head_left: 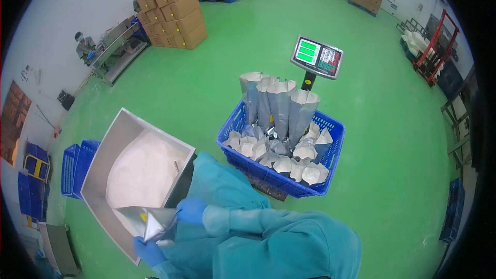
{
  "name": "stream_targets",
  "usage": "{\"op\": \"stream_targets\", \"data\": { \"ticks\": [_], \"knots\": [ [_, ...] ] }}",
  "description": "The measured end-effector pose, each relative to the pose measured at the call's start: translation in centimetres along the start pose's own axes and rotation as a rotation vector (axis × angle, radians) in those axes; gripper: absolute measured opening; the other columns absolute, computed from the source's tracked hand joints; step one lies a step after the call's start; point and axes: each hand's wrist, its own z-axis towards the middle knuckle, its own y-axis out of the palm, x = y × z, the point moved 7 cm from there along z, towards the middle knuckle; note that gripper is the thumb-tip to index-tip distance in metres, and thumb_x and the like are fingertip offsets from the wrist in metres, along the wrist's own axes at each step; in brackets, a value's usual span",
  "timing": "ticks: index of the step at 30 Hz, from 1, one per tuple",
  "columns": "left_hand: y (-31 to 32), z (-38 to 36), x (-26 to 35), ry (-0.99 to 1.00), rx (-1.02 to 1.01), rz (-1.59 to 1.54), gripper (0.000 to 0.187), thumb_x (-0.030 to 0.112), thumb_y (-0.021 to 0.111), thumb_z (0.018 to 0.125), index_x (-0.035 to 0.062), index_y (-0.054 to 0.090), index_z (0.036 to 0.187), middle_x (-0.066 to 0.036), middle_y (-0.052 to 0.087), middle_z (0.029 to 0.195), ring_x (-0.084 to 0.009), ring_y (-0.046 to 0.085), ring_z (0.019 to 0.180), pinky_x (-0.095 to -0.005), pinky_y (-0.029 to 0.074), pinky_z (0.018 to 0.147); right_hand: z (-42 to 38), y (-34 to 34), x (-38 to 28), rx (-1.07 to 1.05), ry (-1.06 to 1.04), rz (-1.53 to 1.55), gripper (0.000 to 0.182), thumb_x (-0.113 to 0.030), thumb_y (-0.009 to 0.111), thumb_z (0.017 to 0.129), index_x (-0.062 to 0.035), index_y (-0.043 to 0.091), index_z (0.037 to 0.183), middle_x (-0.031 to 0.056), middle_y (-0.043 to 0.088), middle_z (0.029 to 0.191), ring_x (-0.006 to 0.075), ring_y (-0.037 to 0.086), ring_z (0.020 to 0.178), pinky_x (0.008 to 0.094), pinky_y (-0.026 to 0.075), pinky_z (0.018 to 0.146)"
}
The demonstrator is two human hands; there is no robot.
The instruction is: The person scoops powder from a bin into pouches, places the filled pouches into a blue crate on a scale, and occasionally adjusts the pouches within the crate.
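Observation:
A silver foil bag (157, 223) with a yellow mark is held at the near edge of a grey bin (178, 142). White powder (142, 168) fills much of the bin, and a small handle-like piece pokes out of it. My left hand (149, 250), in a blue glove, grips the bag's lower end. At its other side my right hand (191, 210), also gloved, is closed on the bag's edge; its fingertips are partly hidden. To the right, a blue crate (279, 178) holds several silver bags (281, 106), some standing tall, others with white open tops.
Behind the crate rises a scale display (317, 57) with green readouts. Stacked cartons (178, 15) stand at the back left, near a person (85, 49) at a metal bench (121, 54). Blue crates (77, 168) lie left of the bin. A red lift frame (436, 49) is far right.

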Motion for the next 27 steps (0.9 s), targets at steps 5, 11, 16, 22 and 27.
{"op": "stream_targets", "data": {
  "ticks": [5,11,16,22,27],
  "knots": [
    [7.6,-0.3,1.2,-0.088,-0.289,-0.199,0.027,0.008,0.056,0.070,-0.0011,0.053,0.095,-0.015,0.059,0.082,-0.0274,0.058,0.076,-0.0383,0.046,0.066,-4.4,-3.3,-5.0,0.410,-0.759,-0.457,0.020,-0.020,0.051,0.082,-0.0069,0.057,0.096,0.0176,0.057,0.087,0.0370,0.057,0.082,0.0436,0.046,0.072],
    [10.2,-1.2,9.8,0.276,-0.397,0.273,0.037,0.019,0.057,0.080,0.0077,0.048,0.114,-0.020,0.062,0.071,-0.0414,0.061,0.067,-0.0491,0.049,0.063,-0.8,-0.8,-3.3,-0.235,-0.376,0.267,0.016,-0.017,0.049,0.084,-0.0082,0.058,0.094,0.0153,0.058,0.088,0.0332,0.057,0.081,0.0413,0.046,0.076],
    [8.0,1.0,12.4,0.359,-0.305,0.386,0.023,0.016,0.053,0.082,0.0077,0.047,0.102,-0.018,0.060,0.067,-0.0366,0.062,0.065,-0.0498,0.046,0.056,0.1,-2.4,-3.9,0.098,-0.519,0.049,0.025,-0.019,0.049,0.087,-0.0063,0.055,0.107,0.0165,0.059,0.097,0.0330,0.057,0.091,0.0400,0.046,0.081],
    [8.9,-2.6,18.7,0.638,-0.579,0.223,0.016,0.011,0.055,0.078,0.0099,0.055,0.094,-0.015,0.061,0.090,-0.0326,0.060,0.075,-0.0421,0.047,0.061,1.9,-5.5,-6.5,0.286,-0.581,-0.262,0.032,-0.021,0.049,0.089,-0.0040,0.053,0.116,0.0178,0.058,0.106,0.0319,0.056,0.098,0.0389,0.046,0.086],
    [8.2,-2.5,21.8,0.885,-0.272,0.525,0.005,0.012,0.059,0.072,0.0087,0.062,0.075,-0.013,0.057,0.104,-0.0288,0.057,0.087,-0.0410,0.044,0.068,4.2,-3.3,-4.0,0.201,-0.522,-0.299,0.031,-0.020,0.048,0.090,-0.0035,0.053,0.117,0.0165,0.058,0.110,0.0293,0.056,0.101,0.0383,0.046,0.088]
  ]
}}
